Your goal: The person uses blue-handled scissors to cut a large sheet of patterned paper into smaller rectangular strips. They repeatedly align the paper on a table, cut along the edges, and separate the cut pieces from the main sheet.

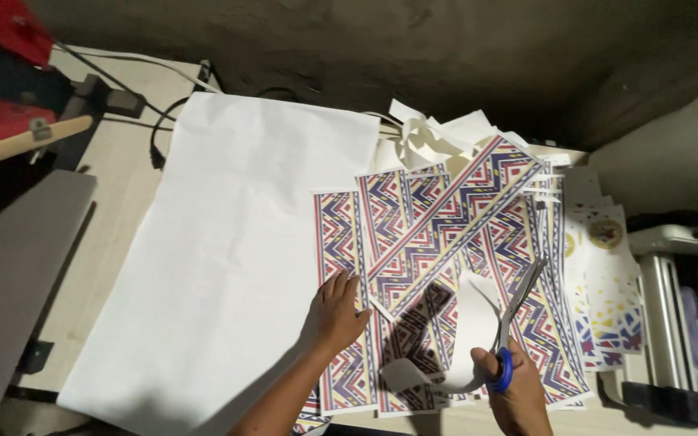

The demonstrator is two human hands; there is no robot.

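Observation:
My right hand (519, 394) grips blue-handled scissors (517, 319), blades pointing up and away over a stack of patterned sheets (446, 234) printed in red, blue and white zigzags. A white paper offcut (470, 339) curls down beside the scissors. My left hand (334, 313) lies flat with spread fingers on a patterned strip (341, 242) at the stack's left edge. A long diagonal patterned strip (462, 202) lies across the top of the pile.
A large white sheet (220, 258) covers the wooden table (115, 169) to the left. Red press-like equipment with a wooden handle (18, 141) and black cables (163, 121) sit at top left. White scraps (438, 133) pile behind; other printed sheets (607, 282) and a machine (688, 307) at right.

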